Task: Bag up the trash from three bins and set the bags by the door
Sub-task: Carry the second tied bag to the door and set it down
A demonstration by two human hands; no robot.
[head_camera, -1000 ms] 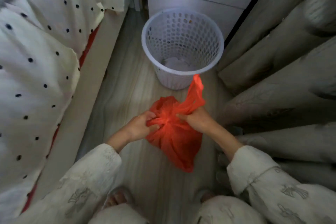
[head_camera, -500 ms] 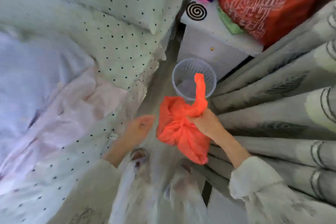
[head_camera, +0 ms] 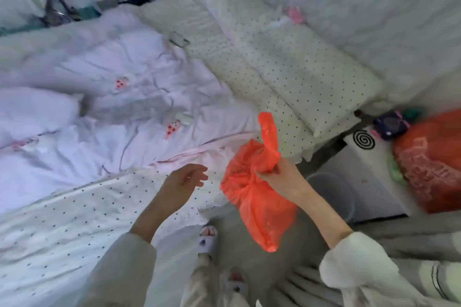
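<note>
A knotted orange trash bag (head_camera: 259, 197) hangs in the air above the floor, one loose handle sticking up. My right hand (head_camera: 279, 177) grips the bag at its knot. My left hand (head_camera: 182, 182) floats to the left of the bag with relaxed fingers, holding nothing and apart from it. The white perforated bin (head_camera: 334, 197) stands on the floor behind my right forearm, partly hidden by it and blurred.
A bed (head_camera: 99, 132) with white quilt and dotted sheet fills the left. A white nightstand (head_camera: 374, 169) at right carries a large orange bag (head_camera: 431, 164) and small items. Curtain folds (head_camera: 411, 237) lie at lower right. My slippered feet (head_camera: 207, 239) stand on the narrow floor strip.
I have risen from a crouch; the bag came up off the floor in my right hand. My left hand let go of the knot and moved away to the left.
</note>
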